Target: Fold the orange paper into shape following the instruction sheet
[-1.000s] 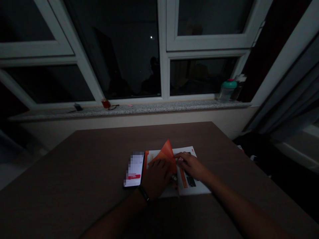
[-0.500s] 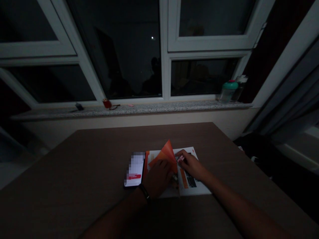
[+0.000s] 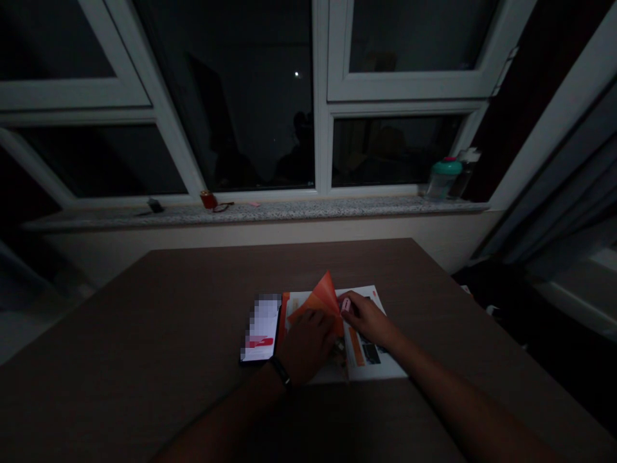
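Lower centre of the head view: left hand (image 3: 306,344) with dark wristband (image 3: 279,371), back upward, pressed against the base of a raised orange paper sheet (image 3: 322,302); grip unclear. Right hand (image 3: 369,319), fingers drawn together, pinching a small pink object (image 3: 346,305) just beside that sheet. Beneath both, a printed leaflet (image 3: 371,360) on a brown table (image 3: 144,308); lit smartphone (image 3: 260,328) just left of it. Toward the upper right, teal-lidded bottle (image 3: 446,177) on a granite windowsill (image 3: 241,213).
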### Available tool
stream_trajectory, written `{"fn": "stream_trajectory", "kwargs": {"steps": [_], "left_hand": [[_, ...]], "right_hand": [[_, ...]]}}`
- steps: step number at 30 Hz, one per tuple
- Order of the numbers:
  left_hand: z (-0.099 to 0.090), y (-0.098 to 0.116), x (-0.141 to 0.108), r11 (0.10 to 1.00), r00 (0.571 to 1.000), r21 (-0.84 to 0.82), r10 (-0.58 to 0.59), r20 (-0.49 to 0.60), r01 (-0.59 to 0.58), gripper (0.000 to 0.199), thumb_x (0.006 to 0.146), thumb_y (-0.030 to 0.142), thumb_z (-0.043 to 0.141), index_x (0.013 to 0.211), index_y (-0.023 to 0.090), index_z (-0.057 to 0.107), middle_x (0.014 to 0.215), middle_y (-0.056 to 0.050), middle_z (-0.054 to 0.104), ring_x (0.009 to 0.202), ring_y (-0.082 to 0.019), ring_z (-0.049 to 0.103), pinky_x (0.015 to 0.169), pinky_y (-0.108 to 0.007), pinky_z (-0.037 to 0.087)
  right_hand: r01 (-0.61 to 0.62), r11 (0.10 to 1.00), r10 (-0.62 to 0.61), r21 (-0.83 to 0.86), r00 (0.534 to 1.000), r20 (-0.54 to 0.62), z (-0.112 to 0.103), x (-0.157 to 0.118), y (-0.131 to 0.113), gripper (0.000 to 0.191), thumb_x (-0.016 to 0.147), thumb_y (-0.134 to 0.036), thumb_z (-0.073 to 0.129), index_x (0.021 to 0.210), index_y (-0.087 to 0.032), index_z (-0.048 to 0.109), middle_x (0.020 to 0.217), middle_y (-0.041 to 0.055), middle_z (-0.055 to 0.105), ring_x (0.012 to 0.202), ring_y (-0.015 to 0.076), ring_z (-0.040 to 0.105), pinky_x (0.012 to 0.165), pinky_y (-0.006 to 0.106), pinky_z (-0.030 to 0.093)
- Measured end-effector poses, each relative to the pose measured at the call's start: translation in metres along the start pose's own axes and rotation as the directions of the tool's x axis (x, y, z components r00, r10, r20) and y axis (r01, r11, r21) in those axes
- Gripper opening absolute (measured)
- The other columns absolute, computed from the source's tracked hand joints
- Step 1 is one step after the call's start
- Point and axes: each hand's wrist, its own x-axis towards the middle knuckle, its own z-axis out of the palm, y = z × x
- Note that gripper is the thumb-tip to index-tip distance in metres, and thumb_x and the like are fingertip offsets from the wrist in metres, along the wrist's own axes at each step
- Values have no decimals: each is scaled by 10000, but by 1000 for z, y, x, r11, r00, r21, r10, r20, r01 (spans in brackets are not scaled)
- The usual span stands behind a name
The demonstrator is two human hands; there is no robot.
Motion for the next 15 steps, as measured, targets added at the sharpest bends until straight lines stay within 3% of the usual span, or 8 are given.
{"fn": "stream_trajectory", "kwargs": {"steps": [4, 15], "left_hand": [[4, -2, -1, 1000, 1000, -6, -1, -10, 1, 220, 1001, 278, 463, 1180, 197, 561, 1195, -74, 566, 1086, -246, 494, 931, -393, 415], [3, -1, -1, 1000, 1000, -2, 7, 3, -7, 213, 996, 275, 457, 1159, 185, 562, 1170, -81, 573, 1068, -247, 500, 895, -398, 431]], "right_hand": [[-11, 1000, 10, -28, 1000, -27, 3, 3, 0, 344, 839, -155, 563, 1180, -176, 607, 1073, 87, 676, 938, 216, 623, 848, 329, 460], [-7, 993, 4, -117, 1000, -22, 3, -4, 6, 488, 809, -173, 604, 1297, -180, 586, 1103, 101, 657, 952, 225, 604, 873, 345, 463]]}}
